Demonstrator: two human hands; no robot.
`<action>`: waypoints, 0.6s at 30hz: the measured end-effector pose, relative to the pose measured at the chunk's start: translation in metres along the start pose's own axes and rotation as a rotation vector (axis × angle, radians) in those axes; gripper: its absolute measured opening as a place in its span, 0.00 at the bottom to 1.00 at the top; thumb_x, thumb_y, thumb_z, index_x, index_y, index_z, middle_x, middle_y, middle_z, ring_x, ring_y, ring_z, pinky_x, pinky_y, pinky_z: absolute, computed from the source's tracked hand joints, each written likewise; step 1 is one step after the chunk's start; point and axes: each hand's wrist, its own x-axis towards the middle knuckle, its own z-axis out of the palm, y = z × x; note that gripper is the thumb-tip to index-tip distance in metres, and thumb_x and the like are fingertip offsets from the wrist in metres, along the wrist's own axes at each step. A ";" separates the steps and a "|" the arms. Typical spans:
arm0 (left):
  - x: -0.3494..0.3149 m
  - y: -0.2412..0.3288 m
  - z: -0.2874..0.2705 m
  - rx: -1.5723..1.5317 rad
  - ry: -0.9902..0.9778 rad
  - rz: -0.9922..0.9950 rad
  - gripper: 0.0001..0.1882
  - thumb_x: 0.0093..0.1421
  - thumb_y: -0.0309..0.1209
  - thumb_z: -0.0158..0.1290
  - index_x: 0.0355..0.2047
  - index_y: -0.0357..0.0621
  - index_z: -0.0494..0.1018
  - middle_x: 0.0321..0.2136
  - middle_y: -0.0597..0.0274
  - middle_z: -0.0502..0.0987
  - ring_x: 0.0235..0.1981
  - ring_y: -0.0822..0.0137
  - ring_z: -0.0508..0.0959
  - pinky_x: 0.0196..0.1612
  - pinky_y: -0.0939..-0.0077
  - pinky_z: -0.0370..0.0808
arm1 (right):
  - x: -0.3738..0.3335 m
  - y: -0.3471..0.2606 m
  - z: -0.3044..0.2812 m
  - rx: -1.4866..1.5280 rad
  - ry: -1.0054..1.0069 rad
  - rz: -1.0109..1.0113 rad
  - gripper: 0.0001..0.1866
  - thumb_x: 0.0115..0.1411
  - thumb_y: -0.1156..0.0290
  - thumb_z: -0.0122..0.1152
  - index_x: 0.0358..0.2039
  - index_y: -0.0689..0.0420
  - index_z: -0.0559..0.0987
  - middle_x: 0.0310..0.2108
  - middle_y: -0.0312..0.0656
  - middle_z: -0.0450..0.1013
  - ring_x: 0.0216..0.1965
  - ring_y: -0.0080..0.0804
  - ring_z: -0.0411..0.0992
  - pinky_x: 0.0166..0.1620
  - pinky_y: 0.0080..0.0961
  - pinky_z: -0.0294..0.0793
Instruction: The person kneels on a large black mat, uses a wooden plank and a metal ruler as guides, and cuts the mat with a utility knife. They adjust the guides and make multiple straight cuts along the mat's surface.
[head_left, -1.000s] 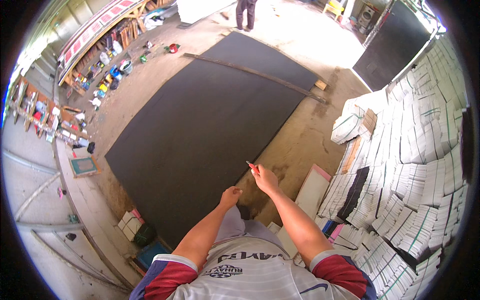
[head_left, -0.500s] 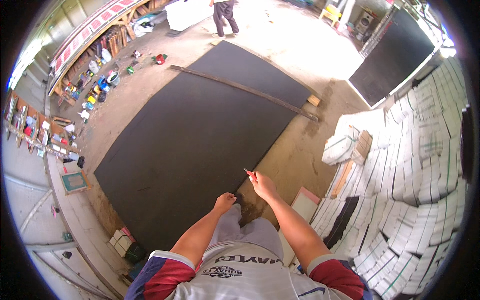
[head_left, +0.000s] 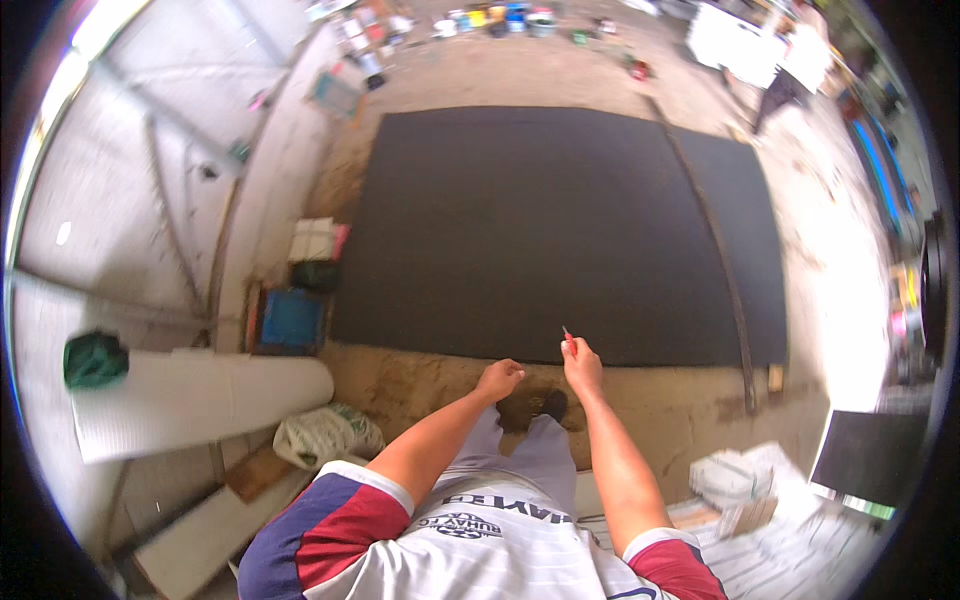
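A large black sheet (head_left: 530, 220) lies flat on the floor in front of me. My right hand (head_left: 583, 368) is closed round a small red-handled tool (head_left: 569, 340) with a thin metal tip, held above the sheet's near edge. My left hand (head_left: 500, 380) hovers at the same edge, its fingers curled together, and nothing shows in them. Across the right part of the sheet runs a long dark bar (head_left: 712, 225), its near end reaching past the edge. Below my hands, one dark shoe (head_left: 553, 404) shows on the floor.
A white roll (head_left: 220, 395) and a white sack (head_left: 328, 435) lie at the left. Wrapped white stacks (head_left: 735, 478) and a black panel (head_left: 872, 455) stand at the lower right. Several pots (head_left: 515, 18) line the far side. Another person (head_left: 800, 65), blurred, is at the far right.
My view has swung left, so the sheet now lies crosswise before me and more of the left wall shows. Both hands keep much the same pose, the red-handled tool still in the right.
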 end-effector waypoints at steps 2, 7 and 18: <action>-0.021 -0.025 -0.032 0.002 0.080 -0.072 0.20 0.68 0.41 0.61 0.55 0.42 0.81 0.46 0.51 0.87 0.51 0.51 0.85 0.57 0.57 0.79 | -0.001 -0.024 0.039 -0.042 -0.052 -0.088 0.18 0.73 0.52 0.57 0.53 0.50 0.80 0.41 0.56 0.83 0.46 0.64 0.81 0.46 0.57 0.78; -0.050 -0.111 -0.127 -0.056 0.211 -0.183 0.22 0.69 0.43 0.59 0.58 0.45 0.79 0.52 0.50 0.85 0.55 0.51 0.83 0.58 0.56 0.78 | 0.000 -0.106 0.151 -0.067 -0.144 -0.284 0.18 0.73 0.54 0.57 0.58 0.48 0.78 0.43 0.56 0.83 0.47 0.65 0.80 0.47 0.59 0.77; -0.110 -0.317 -0.343 -0.048 0.350 -0.435 0.26 0.67 0.45 0.61 0.60 0.45 0.78 0.56 0.48 0.83 0.57 0.47 0.81 0.60 0.53 0.77 | -0.008 -0.286 0.421 -0.124 -0.341 -0.234 0.18 0.72 0.53 0.61 0.53 0.50 0.82 0.43 0.56 0.83 0.49 0.63 0.80 0.50 0.52 0.78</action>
